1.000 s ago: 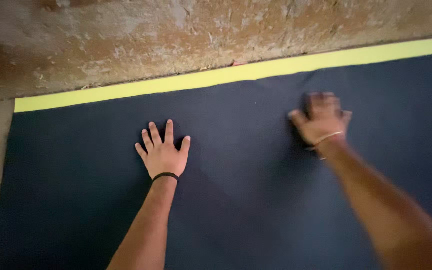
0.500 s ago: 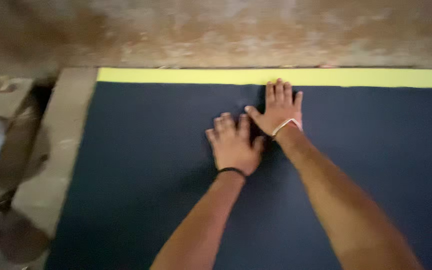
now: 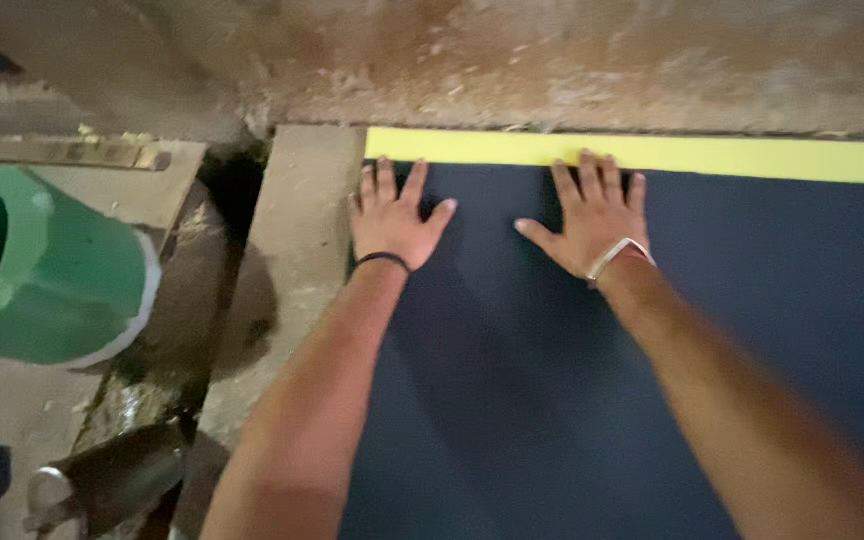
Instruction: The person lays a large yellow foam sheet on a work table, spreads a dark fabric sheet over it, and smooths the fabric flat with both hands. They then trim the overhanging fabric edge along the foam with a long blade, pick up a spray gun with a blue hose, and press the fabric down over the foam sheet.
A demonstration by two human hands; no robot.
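Note:
A dark navy sheet (image 3: pixel 552 400) with a yellow strip (image 3: pixel 752 155) along its far edge lies flat on the work surface. My left hand (image 3: pixel 392 218) presses flat on the sheet's far left corner, fingers spread, a black band on the wrist. My right hand (image 3: pixel 592 215) lies flat beside it near the yellow strip, fingers spread, with a pale band on the wrist. Neither hand holds anything.
A rough brown wall (image 3: pixel 572 60) runs behind the sheet. A bare wooden board (image 3: pixel 292 260) borders the sheet's left edge. A green bucket-like container (image 3: pixel 42 265) lies at the left, with a dark gap and a dark object (image 3: pixel 112 480) below it.
Both hands have slid left along the sheet to its far left corner and spread apart. The view has shifted left, bringing the green container into sight.

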